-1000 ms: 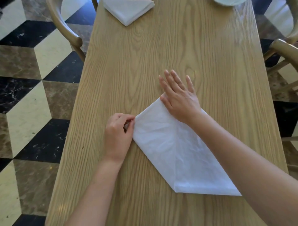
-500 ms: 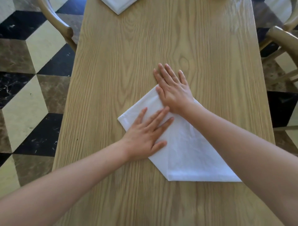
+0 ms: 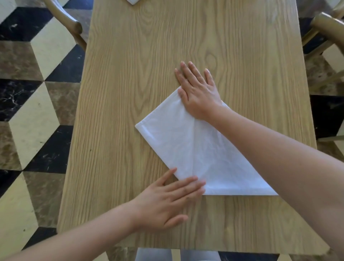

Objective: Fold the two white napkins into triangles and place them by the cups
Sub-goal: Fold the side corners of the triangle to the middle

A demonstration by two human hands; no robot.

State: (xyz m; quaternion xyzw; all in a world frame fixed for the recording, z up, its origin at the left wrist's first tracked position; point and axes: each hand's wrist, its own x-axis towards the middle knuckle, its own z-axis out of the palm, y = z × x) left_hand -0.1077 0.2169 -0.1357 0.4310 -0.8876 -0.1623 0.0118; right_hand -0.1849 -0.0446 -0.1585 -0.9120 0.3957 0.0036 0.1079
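A white napkin point(image 3: 188, 147) lies folded flat on the wooden table point(image 3: 130, 93), with a crease running down its middle. My right hand point(image 3: 197, 93) presses flat on its far corner, fingers spread onto the wood. My left hand point(image 3: 167, 201) lies flat with its fingertips on the napkin's near left corner. My right forearm covers the napkin's right part. The tip of a second white napkin point(image 3: 132, 1) shows at the table's far edge. No cup is in view.
Wooden chairs stand at the far left point(image 3: 70, 24) and far right point(image 3: 323, 28) of the table. The floor point(image 3: 31, 111) has a black, cream and brown cube pattern. My legs show under the near table edge.
My left hand let go of the napkin's left corner, pressed flat on the napkin's middle, then slid toward me to the near left corner. My right hand stayed on the far corner.
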